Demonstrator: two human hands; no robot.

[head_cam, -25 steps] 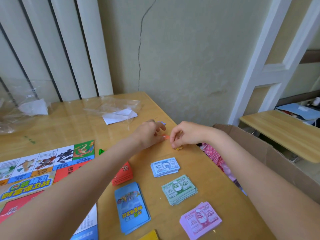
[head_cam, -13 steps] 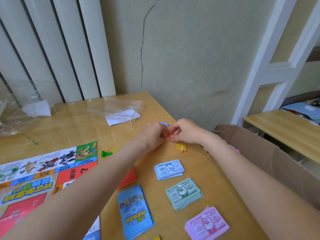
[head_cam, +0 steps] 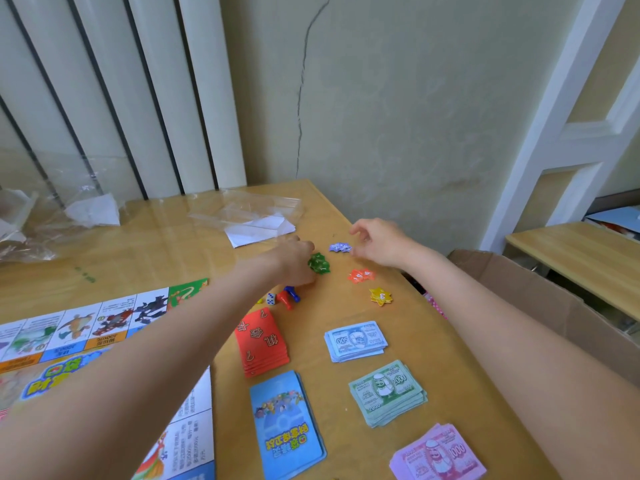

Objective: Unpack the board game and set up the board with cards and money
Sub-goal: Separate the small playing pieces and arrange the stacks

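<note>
**Star tokens sorted beside the board**

Left hand: fingers curled round green stars, held just above the table, beyond the red cards. Right hand: fingers loosely bent, gripping nothing, tips just beside purple stars. Orange stars and yellow stars nearer, right of the red cards. Die with red and blue pawns between the red cards and the left hand. Blue cards nearer than the red cards; blue notes, green notes and pink notes to their right. Board left of the red cards. Plastic wrap far beyond them.
</note>
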